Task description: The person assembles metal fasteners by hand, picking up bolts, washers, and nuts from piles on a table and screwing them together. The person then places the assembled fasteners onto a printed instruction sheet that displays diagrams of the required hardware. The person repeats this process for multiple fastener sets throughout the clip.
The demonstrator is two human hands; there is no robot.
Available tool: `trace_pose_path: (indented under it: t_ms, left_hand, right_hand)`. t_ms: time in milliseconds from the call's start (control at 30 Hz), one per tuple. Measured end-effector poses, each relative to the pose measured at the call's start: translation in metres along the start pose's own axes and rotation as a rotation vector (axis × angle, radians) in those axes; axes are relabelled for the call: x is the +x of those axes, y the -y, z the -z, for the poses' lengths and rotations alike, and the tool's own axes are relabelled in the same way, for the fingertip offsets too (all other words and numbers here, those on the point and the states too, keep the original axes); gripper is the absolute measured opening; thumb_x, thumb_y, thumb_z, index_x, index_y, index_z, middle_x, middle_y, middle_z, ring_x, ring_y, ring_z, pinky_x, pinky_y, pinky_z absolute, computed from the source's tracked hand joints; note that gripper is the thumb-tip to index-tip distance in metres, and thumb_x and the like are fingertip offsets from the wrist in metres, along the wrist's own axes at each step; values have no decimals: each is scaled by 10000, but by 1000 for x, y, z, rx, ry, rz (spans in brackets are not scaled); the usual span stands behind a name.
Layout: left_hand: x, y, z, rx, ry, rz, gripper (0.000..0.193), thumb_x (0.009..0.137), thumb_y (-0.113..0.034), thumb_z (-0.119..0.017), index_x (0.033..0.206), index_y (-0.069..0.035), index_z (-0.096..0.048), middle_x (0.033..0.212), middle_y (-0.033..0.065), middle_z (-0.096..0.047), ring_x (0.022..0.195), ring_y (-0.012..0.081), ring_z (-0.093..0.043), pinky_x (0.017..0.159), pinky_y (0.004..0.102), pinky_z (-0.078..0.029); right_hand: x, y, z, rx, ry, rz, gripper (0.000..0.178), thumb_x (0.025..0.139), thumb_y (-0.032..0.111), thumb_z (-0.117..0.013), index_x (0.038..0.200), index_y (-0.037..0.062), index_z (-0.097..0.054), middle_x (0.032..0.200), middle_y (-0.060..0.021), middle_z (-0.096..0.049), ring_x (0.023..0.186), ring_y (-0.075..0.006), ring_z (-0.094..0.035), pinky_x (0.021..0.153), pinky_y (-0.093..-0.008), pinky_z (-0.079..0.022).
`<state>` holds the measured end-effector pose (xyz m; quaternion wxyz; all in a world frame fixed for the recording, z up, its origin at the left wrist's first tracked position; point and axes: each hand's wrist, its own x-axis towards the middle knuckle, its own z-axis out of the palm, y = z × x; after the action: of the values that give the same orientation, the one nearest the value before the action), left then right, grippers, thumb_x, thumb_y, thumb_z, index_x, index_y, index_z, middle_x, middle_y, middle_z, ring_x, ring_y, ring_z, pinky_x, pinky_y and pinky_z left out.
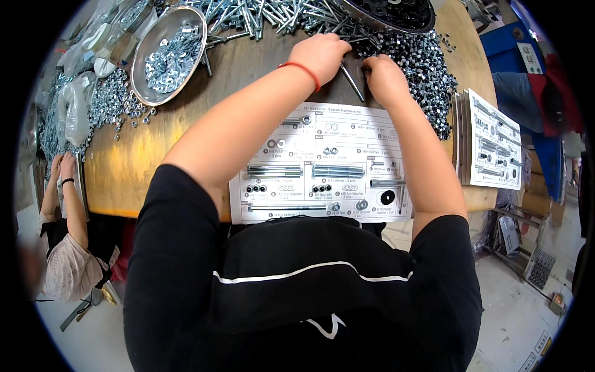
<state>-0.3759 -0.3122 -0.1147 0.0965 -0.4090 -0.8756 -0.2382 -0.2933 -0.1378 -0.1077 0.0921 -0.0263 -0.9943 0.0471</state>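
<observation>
My left hand point(317, 57), with a red cord round its wrist, is closed at the far middle of the table. A long silver bolt point(352, 84) slants out from under its fingers toward me. My right hand point(385, 75) is just right of the bolt, finger and thumb pinched together at the edge of a pile of small dark nuts point(427, 77); what they hold is hidden. Below both hands lies a white sheet point(319, 139) marked into boxes with bolts, nuts and washers. Whether these are printed or real parts I cannot tell.
A metal bowl of washers point(137, 77) stands at the far left beside loose nuts point(114, 102). Long bolts point(260, 15) heap along the back, near a pan of black parts point(372, 23). Stacked parts cards point(493, 142) stand at right. Another person's hands point(65, 167) work at far left.
</observation>
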Motion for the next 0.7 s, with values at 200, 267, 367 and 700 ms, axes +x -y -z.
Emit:
trace_pose_path:
  t_ms: [200, 267, 367, 700]
  left_hand:
    - [35, -11, -14, 206, 168, -32, 233, 893, -106, -533, 1011, -49, -725, 1123, 126, -665, 1084, 293, -639, 877, 391, -554]
    - [36, -11, -15, 244, 174, -42, 227, 892, -110, -545, 1018, -52, -725, 1138, 124, -662, 1094, 293, -635, 879, 392, -554]
    - [33, -13, -4, 185, 113, 26, 201, 884, -135, -572, 999, -87, -730, 1116, 105, -667, 1068, 289, -640, 860, 393, -554]
    - [-110, -47, 31, -100, 212, 22, 133, 808, -207, -698, 914, -136, -734, 902, 40, -646, 926, 262, -631, 789, 374, -530]
  right_hand:
    - [1, 1, -2, -68, -21, 118, 141, 834, 41, -529, 881, 11, -659, 941, -197, -633, 882, -378, -658, 770, -458, -548]
    - [1, -2, -5, -49, -13, 83, 136, 839, 49, -532, 901, 29, -652, 964, -172, -632, 914, -364, -647, 783, -452, -540]
    - [-9, 3, 2, 140, -117, 82, 109, 828, 93, -608, 910, 32, -645, 955, -160, -632, 916, -345, -639, 791, -441, -525]
    - [-88, 54, 20, 354, 322, 129, 163, 770, 144, -729, 880, 34, -681, 892, -143, -652, 866, -335, -635, 787, -423, -508]
